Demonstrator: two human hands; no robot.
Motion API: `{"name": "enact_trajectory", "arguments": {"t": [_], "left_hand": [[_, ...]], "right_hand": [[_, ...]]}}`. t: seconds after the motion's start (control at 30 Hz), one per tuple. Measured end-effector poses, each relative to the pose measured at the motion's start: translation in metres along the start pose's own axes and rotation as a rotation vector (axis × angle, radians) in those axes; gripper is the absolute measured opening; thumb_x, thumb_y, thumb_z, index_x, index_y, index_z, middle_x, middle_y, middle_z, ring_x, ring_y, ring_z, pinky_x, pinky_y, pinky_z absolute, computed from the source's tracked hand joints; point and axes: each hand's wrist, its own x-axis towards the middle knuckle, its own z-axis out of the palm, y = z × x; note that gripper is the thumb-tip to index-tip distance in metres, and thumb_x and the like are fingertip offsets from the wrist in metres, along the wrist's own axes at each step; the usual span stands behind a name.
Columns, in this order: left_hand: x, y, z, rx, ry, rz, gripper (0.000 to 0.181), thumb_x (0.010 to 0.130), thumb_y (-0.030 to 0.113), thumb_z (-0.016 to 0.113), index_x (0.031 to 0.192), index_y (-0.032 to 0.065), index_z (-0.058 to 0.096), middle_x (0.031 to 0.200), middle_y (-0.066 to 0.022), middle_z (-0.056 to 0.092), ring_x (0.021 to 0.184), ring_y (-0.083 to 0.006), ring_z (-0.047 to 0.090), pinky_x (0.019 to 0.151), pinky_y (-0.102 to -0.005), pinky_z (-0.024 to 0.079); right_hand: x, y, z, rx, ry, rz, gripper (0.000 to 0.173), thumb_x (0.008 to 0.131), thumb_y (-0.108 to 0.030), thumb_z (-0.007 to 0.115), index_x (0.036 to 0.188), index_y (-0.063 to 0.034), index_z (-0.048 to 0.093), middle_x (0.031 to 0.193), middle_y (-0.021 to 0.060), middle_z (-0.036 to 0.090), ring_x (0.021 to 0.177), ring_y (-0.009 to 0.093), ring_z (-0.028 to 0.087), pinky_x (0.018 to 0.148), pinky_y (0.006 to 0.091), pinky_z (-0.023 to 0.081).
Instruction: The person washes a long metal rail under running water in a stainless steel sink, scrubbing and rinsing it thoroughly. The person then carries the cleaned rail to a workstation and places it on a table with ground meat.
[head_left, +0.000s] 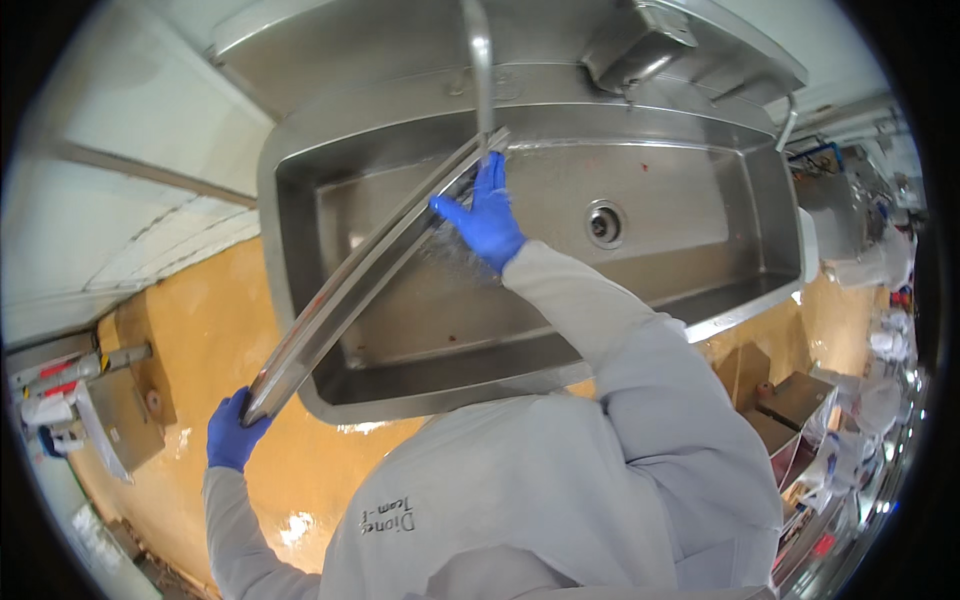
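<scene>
A long stainless steel channel or trough (352, 281) lies slantwise across the left part of a wide steel sink (276, 247). My left hand (236, 431), in a blue glove, grips its lower end beyond the sink's near left corner. My right hand (486, 217), also gloved in blue, is at the upper end under the faucet spout (481, 71), fingers stretched and thumb apart, touching or close beside the metal. Water runs over the fingers and splashes into the basin. Reddish marks show on the lower part of the metal piece.
The drain (604, 223) is right of my right hand, with small red specks in the basin. A steel box (641, 49) is fixed to the backsplash. White wall panels (150, 150) stand at left. Steel bins (799, 401) and people in pale clothing are farther right, over a wet orange floor (225, 315).
</scene>
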Motion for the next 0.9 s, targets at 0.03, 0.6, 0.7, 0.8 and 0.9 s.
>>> {"name": "enact_trajectory", "arguments": {"t": [0.03,0.6,0.7,0.8,0.9], "left_hand": [[0.0,-0.003,0.001,0.02,0.014,-0.002,0.068,0.076,0.027,0.091,0.136,0.0043,0.068,0.111,-0.0173,0.072,0.102,-0.037,0.072,0.09,-0.0445,0.057],[0.141,0.18,0.005,0.298,-0.037,0.485,0.053,0.066,0.034,0.093,0.108,0.0072,0.075,0.09,-0.0163,0.073,0.085,-0.0372,0.073,0.075,-0.0478,0.058],[0.162,0.217,-0.015,0.279,-0.108,0.428,0.045,0.067,0.035,0.091,0.098,0.0055,0.077,0.091,-0.0206,0.075,0.087,-0.0408,0.074,0.077,-0.0487,0.058],[0.16,0.253,-0.055,0.25,-0.183,0.419,0.046,0.068,0.034,0.09,0.1,0.0048,0.077,0.094,-0.0219,0.076,0.09,-0.0405,0.075,0.079,-0.048,0.059],[0.158,0.242,-0.069,0.391,-0.095,0.49,0.052,0.066,0.034,0.092,0.106,0.0036,0.076,0.099,-0.0217,0.076,0.092,-0.0392,0.076,0.081,-0.0467,0.059]], "right_hand": [[0.01,0.004,-0.008,0.091,0.065,0.06,0.135,0.091,-0.07,0.07,0.166,0.012,-0.007,0.174,0.0374,-0.006,0.165,0.045,-0.007,0.134,0.0536,0.003],[-0.053,-0.023,0.031,-0.629,-0.547,-0.198,0.072,0.073,-0.051,0.083,0.134,-0.0144,0.073,0.139,0.017,0.068,0.145,0.045,0.049,0.12,0.0664,0.03],[-0.038,-0.026,0.027,-0.588,-0.537,-0.2,0.068,0.072,-0.049,0.084,0.13,-0.0146,0.074,0.129,0.0137,0.073,0.134,0.041,0.06,0.113,0.0622,0.037],[-0.027,-0.027,0.006,-0.549,-0.504,-0.175,0.064,0.071,-0.047,0.086,0.126,-0.0154,0.075,0.124,0.0123,0.074,0.127,0.038,0.065,0.108,0.058,0.043],[-0.02,-0.023,-0.002,-0.498,-0.49,-0.191,0.06,0.069,-0.044,0.088,0.121,-0.0166,0.077,0.119,0.0123,0.076,0.123,0.036,0.068,0.103,0.0538,0.049]]}}
